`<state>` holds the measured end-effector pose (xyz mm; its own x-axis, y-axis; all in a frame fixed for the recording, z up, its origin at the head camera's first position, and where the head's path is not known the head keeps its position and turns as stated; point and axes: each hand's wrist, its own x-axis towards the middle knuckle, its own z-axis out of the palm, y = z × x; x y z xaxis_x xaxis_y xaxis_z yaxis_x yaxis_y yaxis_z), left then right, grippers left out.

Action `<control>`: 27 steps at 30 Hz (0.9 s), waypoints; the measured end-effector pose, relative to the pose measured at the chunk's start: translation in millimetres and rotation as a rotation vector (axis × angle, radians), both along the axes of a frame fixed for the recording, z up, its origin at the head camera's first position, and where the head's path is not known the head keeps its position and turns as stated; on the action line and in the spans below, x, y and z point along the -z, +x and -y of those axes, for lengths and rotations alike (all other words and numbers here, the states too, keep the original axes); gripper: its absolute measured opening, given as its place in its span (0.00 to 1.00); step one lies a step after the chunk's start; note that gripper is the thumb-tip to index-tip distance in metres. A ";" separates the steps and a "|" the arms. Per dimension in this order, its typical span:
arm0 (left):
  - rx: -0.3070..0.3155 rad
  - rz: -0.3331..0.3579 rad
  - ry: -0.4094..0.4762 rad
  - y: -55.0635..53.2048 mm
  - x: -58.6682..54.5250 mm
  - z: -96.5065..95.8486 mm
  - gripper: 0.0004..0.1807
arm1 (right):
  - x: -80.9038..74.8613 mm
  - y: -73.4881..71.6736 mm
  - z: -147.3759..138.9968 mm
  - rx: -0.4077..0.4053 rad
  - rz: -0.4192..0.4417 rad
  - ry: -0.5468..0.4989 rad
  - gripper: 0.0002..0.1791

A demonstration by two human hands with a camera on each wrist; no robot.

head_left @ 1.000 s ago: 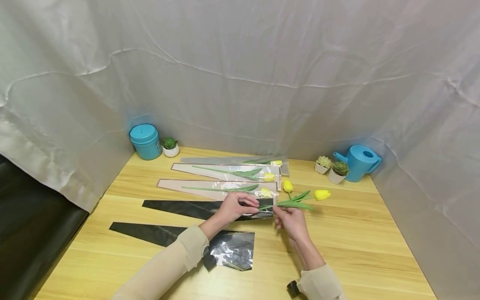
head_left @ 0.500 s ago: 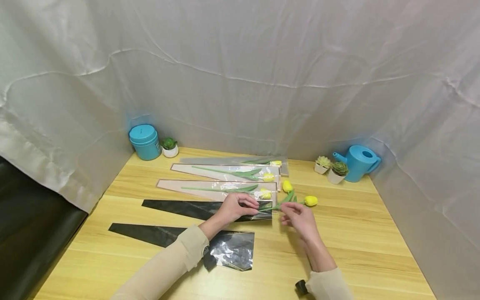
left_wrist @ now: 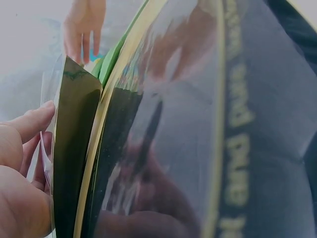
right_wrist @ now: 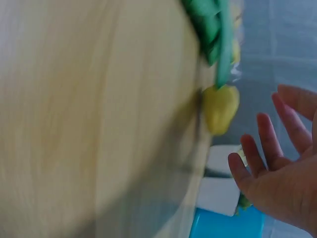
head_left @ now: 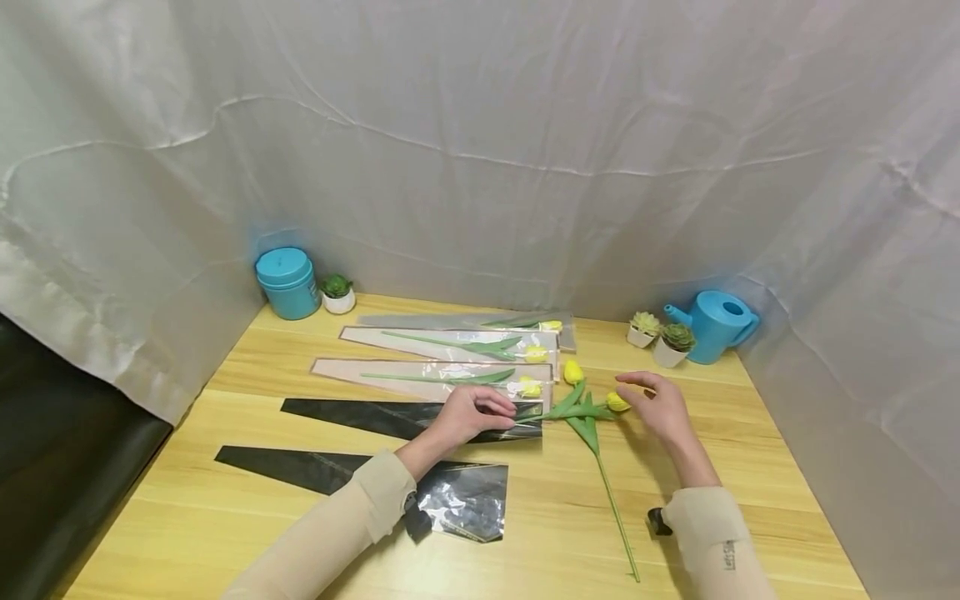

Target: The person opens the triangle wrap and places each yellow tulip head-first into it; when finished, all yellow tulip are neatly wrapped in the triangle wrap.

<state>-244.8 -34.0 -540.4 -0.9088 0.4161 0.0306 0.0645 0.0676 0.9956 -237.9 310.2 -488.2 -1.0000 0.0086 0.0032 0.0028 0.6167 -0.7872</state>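
My left hand (head_left: 471, 418) pinches the open end of a black flower sleeve (head_left: 352, 415); in the left wrist view its clear front panel bulges away from the dark back (left_wrist: 77, 124). A yellow tulip (head_left: 577, 411) lies with its stem running left into that sleeve. Its bud (right_wrist: 220, 109) points right, beside my right hand (head_left: 660, 408), whose fingers are spread and hold nothing in the right wrist view. Under its leaves crosses a second tulip, yellow bud (head_left: 573, 372) at the back and bare stem (head_left: 617, 508) toward the front.
Several sleeves with tulips inside (head_left: 442, 377) lie behind the left hand. Another black sleeve (head_left: 465, 500) lies in front, under the left forearm. At the back stand a blue canister (head_left: 288, 285), a blue watering can (head_left: 720, 327) and small potted succulents (head_left: 675, 343).
My right hand has let go of the tulip stem and moved right to its bud. The tulip has slid left, deeper into the sleeve. The left hand stays in place.
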 end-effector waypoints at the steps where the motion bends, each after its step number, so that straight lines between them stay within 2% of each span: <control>1: 0.001 -0.001 0.000 -0.1 -0.3 -0.2 0.15 | 2.8 -2.3 -1.8 -0.020 0.006 0.030 0.20; 6: 0.004 -0.005 0.002 -0.8 -0.7 -0.9 0.15 | 12.9 -7.2 -2.4 -0.102 0.023 0.142 0.18; 19: 0.002 0.012 0.003 0.3 -0.2 1.1 0.13 | 19.8 -5.1 -0.2 -0.136 0.075 0.226 0.09; 27: 0.005 -0.002 -0.006 -1.7 1.4 0.8 0.14 | 20.4 -9.1 -3.6 -0.213 0.046 0.326 0.04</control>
